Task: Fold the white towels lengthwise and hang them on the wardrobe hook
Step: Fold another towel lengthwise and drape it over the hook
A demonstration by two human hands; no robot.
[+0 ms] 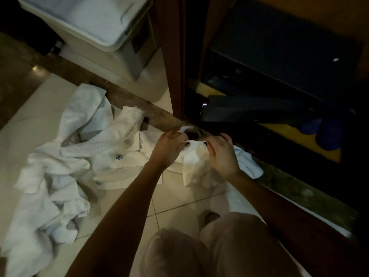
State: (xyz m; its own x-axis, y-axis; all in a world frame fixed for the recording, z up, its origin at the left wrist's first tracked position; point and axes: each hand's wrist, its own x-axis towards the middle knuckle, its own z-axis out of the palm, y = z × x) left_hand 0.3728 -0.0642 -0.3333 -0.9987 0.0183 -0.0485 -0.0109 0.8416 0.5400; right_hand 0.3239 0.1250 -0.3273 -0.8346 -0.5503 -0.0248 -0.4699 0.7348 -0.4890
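Note:
A small white towel (pixel 194 166) hangs between my hands above the tiled floor. My left hand (pixel 169 148) pinches its upper left edge and my right hand (pixel 221 154) grips its upper right edge. A heap of white waffle-weave towels (pixel 65 156), one with a small blue emblem, lies crumpled on the floor to the left. Another pale cloth (pixel 247 162) lies beside the open wardrobe (pixel 279 76). No hook is in view.
A white lidded bin (pixel 95 31) stands at the back left. The wardrobe's brown frame (pixel 171 66) rises in the middle; a dark case and blue items lie inside. A dark stone threshold (pixel 123 92) crosses the floor. My legs fill the bottom.

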